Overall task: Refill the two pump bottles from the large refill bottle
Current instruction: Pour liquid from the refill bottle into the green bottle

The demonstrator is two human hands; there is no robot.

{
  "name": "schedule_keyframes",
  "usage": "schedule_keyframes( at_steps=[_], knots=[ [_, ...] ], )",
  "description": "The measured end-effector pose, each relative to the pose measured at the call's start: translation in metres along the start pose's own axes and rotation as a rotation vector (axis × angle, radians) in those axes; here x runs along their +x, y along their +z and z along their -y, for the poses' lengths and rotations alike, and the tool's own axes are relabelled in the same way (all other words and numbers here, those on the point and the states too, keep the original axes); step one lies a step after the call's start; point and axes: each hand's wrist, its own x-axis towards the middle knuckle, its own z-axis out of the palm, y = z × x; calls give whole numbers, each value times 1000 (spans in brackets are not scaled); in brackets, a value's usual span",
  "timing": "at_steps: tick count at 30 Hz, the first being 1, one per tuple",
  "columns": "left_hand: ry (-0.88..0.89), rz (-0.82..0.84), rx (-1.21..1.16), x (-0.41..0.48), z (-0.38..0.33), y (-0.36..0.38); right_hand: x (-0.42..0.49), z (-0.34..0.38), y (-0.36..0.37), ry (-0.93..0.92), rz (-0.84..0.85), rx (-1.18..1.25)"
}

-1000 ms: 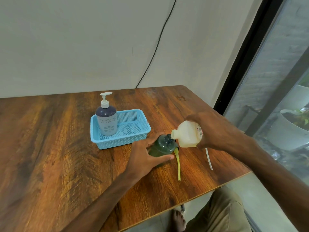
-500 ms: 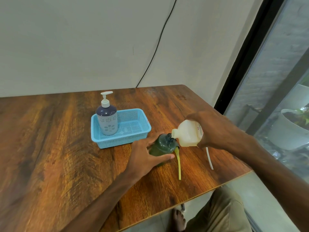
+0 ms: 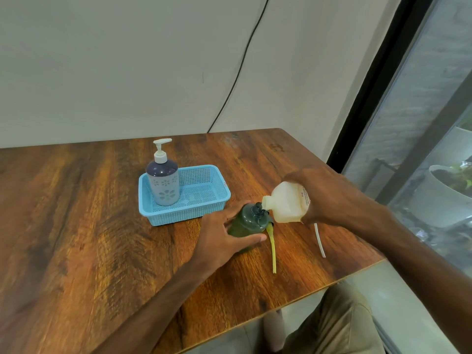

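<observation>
Centre frame, on the table (image 3: pixel 76 226): green bottle (image 3: pixel 246 223), left hand (image 3: pixel 222 241) wrapped round it. Right hand (image 3: pixel 329 198) grasps refill bottle (image 3: pixel 286 205), tipped, its mouth at the green bottle's neck. Blue basket (image 3: pixel 204 213) holds purple pump bottle (image 3: pixel 163 185), upright.

Soft, even daylight enters from the window (image 3: pixel 419 154) on the right, leaving a pale sheen on the table (image 3: pixel 76 226). Shadows are faint. Wide-angle distortion bends the edges, and the forearms at the bottom look slightly smeared.
</observation>
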Motion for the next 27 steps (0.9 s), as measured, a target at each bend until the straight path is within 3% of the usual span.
schedule_keyframes(
  at_steps=[27],
  knots=[
    [23,-6,27,1,2,0,5,-7,10,5,-21,35]
  ],
)
